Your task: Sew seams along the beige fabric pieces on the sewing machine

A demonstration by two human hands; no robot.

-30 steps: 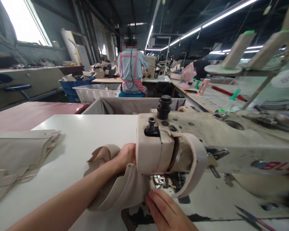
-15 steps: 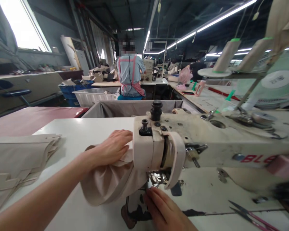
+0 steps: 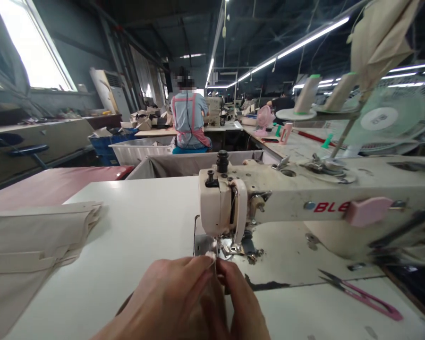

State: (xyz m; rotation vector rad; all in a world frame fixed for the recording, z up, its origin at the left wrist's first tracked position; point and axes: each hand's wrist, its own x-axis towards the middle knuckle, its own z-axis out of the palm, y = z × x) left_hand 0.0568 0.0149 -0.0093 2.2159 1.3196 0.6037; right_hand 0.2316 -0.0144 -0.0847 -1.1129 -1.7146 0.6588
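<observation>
Both my hands are close together in front of the sewing machine (image 3: 217, 212), just short of its presser foot (image 3: 230, 247). My left hand (image 3: 166, 293) pinches an edge of beige fabric (image 3: 212, 300) from the left. On the right side, the fingers of my right hand (image 3: 241, 297) close on the same fabric. Its pale upper tip pokes out between my fingertips, near the metal needle plate. Most of the cloth is hidden under and behind my hands.
Stacked beige fabric pieces (image 3: 46, 241) lie at left on the white table (image 3: 145, 208). Pink-handled thread snips (image 3: 364, 297) rest at right. A cloth-lined bin (image 3: 184, 164) stands behind the machine. Farther off, a person (image 3: 189, 118) sits. Thread cones (image 3: 306, 94) and a fan (image 3: 378, 118) stand at right.
The fabric has come out from beneath the machine head toward me. My left hand has moved from behind the head to beside my right hand, and both now grip the cloth. The view has shifted right.
</observation>
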